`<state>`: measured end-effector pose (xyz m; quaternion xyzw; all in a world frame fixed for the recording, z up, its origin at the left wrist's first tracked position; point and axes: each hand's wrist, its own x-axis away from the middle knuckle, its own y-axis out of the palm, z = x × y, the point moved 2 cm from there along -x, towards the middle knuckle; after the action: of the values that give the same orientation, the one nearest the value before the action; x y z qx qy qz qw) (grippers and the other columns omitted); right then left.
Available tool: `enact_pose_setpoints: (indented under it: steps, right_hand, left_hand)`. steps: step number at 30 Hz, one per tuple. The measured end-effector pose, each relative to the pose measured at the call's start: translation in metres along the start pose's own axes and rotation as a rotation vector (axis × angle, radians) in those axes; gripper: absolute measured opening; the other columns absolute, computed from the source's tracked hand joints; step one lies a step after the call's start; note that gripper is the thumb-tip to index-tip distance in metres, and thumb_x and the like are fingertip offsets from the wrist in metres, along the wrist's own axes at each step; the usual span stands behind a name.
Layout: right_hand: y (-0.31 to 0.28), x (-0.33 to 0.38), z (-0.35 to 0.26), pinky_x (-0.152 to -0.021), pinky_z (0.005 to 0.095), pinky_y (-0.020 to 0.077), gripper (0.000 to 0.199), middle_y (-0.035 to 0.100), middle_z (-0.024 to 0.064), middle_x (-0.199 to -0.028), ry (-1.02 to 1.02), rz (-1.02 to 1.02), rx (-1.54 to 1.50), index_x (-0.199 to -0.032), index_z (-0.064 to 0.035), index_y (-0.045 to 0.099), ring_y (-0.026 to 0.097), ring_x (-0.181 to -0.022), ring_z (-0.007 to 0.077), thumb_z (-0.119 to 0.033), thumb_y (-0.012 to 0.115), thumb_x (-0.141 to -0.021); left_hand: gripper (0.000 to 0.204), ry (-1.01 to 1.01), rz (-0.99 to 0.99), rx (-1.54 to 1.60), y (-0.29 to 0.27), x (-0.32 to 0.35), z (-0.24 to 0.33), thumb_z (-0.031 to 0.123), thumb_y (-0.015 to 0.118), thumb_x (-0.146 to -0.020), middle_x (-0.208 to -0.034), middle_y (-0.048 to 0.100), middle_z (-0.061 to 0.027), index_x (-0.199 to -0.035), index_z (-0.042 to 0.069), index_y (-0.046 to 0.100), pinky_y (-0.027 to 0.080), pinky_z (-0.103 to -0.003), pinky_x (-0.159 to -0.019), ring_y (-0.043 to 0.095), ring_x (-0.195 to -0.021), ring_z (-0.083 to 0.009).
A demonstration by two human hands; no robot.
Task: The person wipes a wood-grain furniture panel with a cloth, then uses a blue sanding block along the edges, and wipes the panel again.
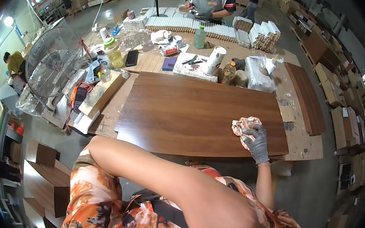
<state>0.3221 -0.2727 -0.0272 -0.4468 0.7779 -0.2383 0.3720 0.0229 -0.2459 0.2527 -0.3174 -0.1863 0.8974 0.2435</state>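
Observation:
A dark brown wood-grain board (195,115) lies flat across the near part of the worktable. My right hand (256,144), in a grey glove, is closed on a crumpled white-and-reddish rag (245,128) and presses it on the right part of the board. My left arm is bent across my chest, its elbow near the board's near left corner. Bare and close to the camera, my left hand (229,219) is at the lower edge of the view; its fingers are hidden.
Behind the board stand a white can (215,60), an amber bottle (228,72) and a wrapped white block (259,73). A fan (55,60) is at the left; narrow brown boards (305,99) lie at the right. Across the table, a person in a striped apron (207,4) handles stacked strips.

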Motion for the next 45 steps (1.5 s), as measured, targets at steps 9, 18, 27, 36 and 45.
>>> enact_pose_setpoints:
  steps: [9,18,27,36,45]
  right_hand:
    - [-0.004,-0.002,0.009,-0.121,0.0401,0.036,0.069,0.054,0.0128,-0.145,-0.298,-0.178,0.271,-0.152,-0.0175,0.044,0.05,-0.137,0.0255,-0.011,0.075,-0.091]
    - [0.005,-0.001,0.005,-0.117,0.0418,0.0371,0.041,0.062,0.0088,-0.132,-0.287,-0.069,0.09,-0.125,-0.0143,0.063,0.051,-0.132,0.0269,-0.011,0.073,-0.086]
    - [0.009,-0.008,-0.002,-0.12,0.0483,0.0321,0.037,0.06,0.0038,-0.145,-0.579,-0.044,0.424,-0.123,-0.0136,0.068,0.05,-0.138,0.0241,-0.019,0.066,-0.087]
    - [0.014,-0.005,0.018,-0.106,0.0331,0.0503,0.047,0.065,0.0093,-0.131,-0.13,0.053,-0.191,-0.138,-0.0067,0.056,0.059,-0.127,0.0216,-0.013,0.072,-0.094]
    - [0.009,-0.003,-0.008,-0.11,0.0396,0.0473,0.028,0.069,0.0075,-0.121,0.124,-0.029,-0.48,-0.116,-0.0101,0.072,0.059,-0.126,0.025,-0.015,0.073,-0.089]
  left_hand:
    - [0.042,-0.105,-0.167,0.212,0.001,-0.053,-0.016,0.024,0.079,-0.085,-0.092,0.071,-0.0192,-0.114,-0.003,0.069,0.055,-0.048,-0.079,0.068,-0.084,-0.0359]
    - [0.038,-0.044,-0.455,0.652,-0.018,-0.084,-0.014,0.023,0.073,-0.092,-0.106,0.073,-0.0222,-0.116,-0.006,0.068,0.054,-0.042,-0.083,0.068,-0.095,-0.0299]
    - [0.035,0.113,-0.584,0.674,0.003,-0.106,-0.007,0.023,0.07,-0.098,-0.115,0.073,-0.0244,-0.116,-0.007,0.068,0.053,-0.039,-0.086,0.068,-0.102,-0.0256]
    - [0.039,0.437,-0.416,0.203,0.05,-0.121,-0.015,0.032,0.069,-0.1,-0.118,0.073,-0.0248,-0.116,-0.003,0.071,0.052,-0.04,-0.089,0.068,-0.103,-0.0256]
    - [0.049,-0.041,-0.252,0.272,-0.009,-0.147,-0.022,0.032,0.085,-0.081,-0.092,0.073,-0.0186,-0.113,-0.002,0.07,0.057,-0.045,-0.077,0.071,-0.084,-0.0306]
